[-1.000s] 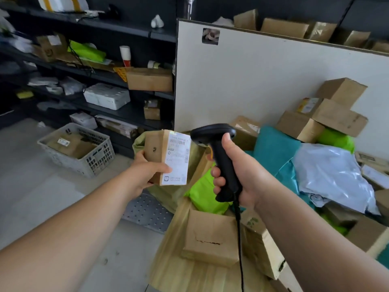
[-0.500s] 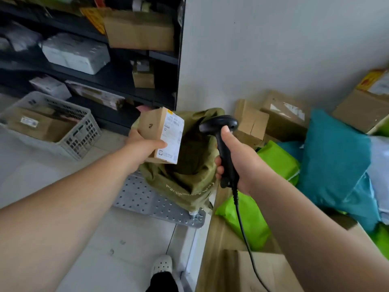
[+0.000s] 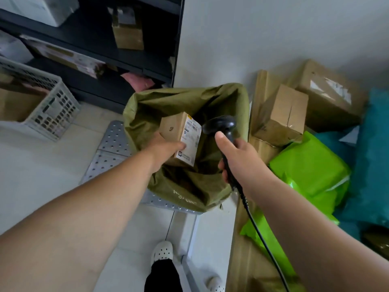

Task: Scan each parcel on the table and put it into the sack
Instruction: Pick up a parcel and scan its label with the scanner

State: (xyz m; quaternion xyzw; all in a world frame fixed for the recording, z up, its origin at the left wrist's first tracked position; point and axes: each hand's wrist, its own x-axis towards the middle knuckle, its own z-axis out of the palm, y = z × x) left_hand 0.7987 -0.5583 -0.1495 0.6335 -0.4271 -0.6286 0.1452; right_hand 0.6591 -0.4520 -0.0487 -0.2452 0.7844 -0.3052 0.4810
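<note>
Left grip point(image 3: 166, 148) clasps the labelled parcel point(image 3: 174, 127) above the open sack point(image 3: 185, 95); I see the right grip point(image 3: 240, 157) wrapped round the scanner point(image 3: 220, 124), over the sack's right rim.

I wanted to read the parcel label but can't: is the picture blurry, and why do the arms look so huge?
Head view: soft all over, so the print on the box in the left hand is unreadable; the wide-angle lens swells the forearms near the bottom edge; light is even, no harsh shadows.
</note>
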